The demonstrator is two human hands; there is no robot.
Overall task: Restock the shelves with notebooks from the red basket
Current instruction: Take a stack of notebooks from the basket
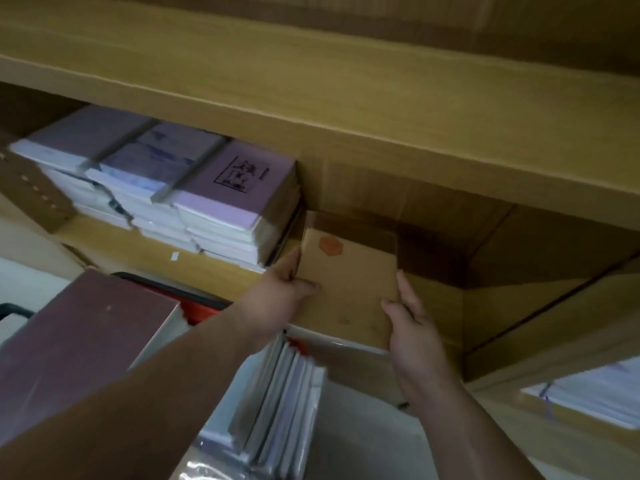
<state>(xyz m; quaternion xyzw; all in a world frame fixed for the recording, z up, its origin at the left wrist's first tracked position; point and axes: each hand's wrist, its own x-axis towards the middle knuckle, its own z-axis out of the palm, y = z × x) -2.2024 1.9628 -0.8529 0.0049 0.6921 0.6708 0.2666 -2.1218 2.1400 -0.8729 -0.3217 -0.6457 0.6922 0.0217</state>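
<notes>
The left hand [285,284] and right hand [414,322] pinch the brown notebook [349,271] by opposite edges over the shelf [434,303], thumbs on top, fingers [406,287] hugging its sides.

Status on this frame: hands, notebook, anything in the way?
Left hand and right hand both grip the brown notebook by its side edges. Notebook flat over the shelf, just right of the purple stacks. Nothing seen blocking the slot.
</notes>
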